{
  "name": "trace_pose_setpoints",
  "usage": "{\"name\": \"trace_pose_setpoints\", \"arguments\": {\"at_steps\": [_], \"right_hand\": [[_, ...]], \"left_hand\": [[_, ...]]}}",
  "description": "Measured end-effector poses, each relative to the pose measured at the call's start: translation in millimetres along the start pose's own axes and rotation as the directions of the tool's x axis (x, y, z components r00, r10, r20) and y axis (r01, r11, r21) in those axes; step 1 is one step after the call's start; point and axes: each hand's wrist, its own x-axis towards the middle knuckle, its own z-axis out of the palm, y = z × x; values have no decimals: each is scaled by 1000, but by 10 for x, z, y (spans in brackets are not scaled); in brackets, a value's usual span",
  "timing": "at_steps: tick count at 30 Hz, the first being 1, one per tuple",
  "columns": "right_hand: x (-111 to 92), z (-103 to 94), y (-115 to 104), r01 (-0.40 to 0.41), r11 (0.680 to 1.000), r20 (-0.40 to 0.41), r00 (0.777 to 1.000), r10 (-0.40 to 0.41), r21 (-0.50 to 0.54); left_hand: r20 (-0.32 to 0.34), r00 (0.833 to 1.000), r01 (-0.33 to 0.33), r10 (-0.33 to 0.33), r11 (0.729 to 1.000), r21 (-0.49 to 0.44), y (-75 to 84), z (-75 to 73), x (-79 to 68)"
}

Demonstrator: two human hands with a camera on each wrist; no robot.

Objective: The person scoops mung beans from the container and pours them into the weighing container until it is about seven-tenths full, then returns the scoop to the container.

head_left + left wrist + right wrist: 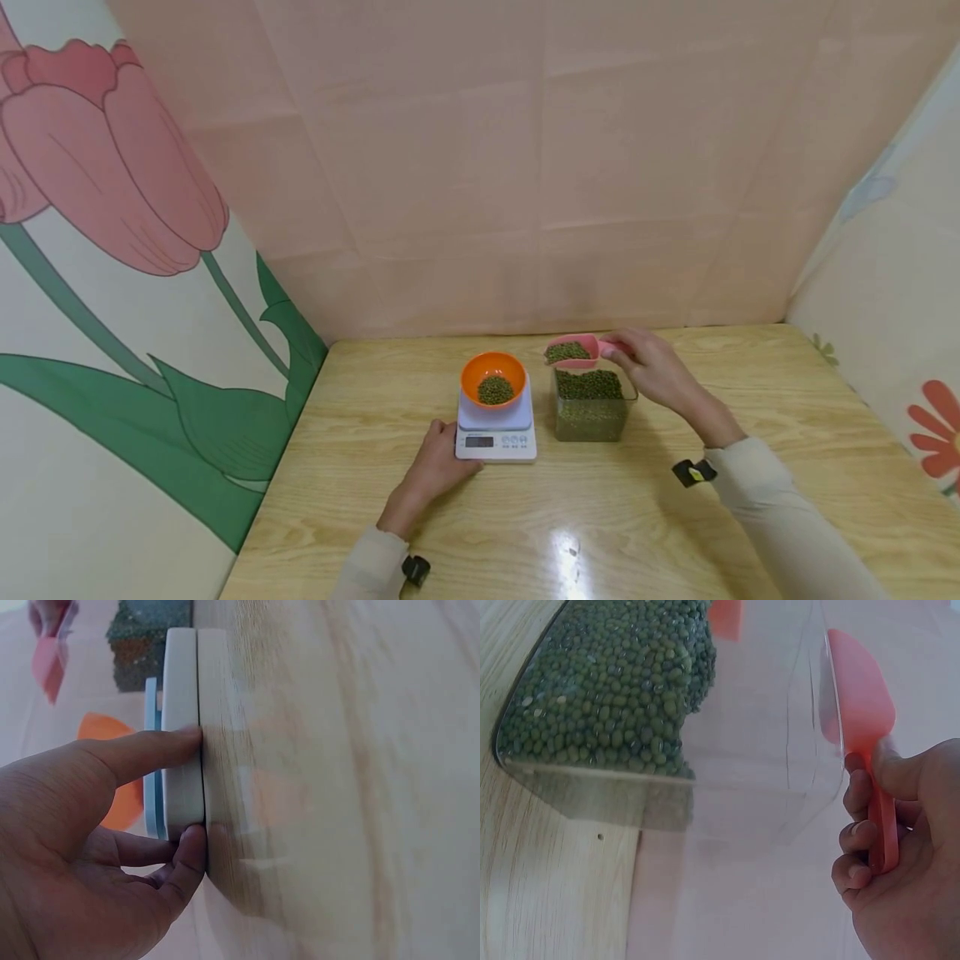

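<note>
My right hand (pixel 651 363) grips the handle of a pink scoop (pixel 861 697) heaped with green mung beans (pixel 567 351). The scoop is held level just above the rim of a clear plastic container (pixel 592 427), which is partly filled with mung beans (pixel 607 690). At the near left corner of a white kitchen scale (pixel 497 450), my left hand (pixel 441 460) holds the scale with thumb on its front edge and fingers on its side. On the scale's platform sits an orange bowl (pixel 492 360) with a small pile of mung beans (pixel 496 389) inside.
The scale and container stand side by side on a wood-grain table (pixel 360 400). Behind the table hangs a plain pinkish cloth (pixel 465 167). A wall with a painted tulip (pixel 112 158) borders the left, and a pale wall with a red flower (pixel 937 429) the right.
</note>
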Motion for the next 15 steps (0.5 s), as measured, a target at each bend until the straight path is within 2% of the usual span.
{"name": "trace_pose_setpoints", "arguments": {"at_steps": [7,15], "right_hand": [[62,61,-68,-5,999,38,999,3,40],[154,160,-146,31,998,42,999,-33,48]], "left_hand": [[-1,1000,-1,1,1000,5,-8,4,3],[-3,1000,-5,5,1000,7,-19,4,10]]}}
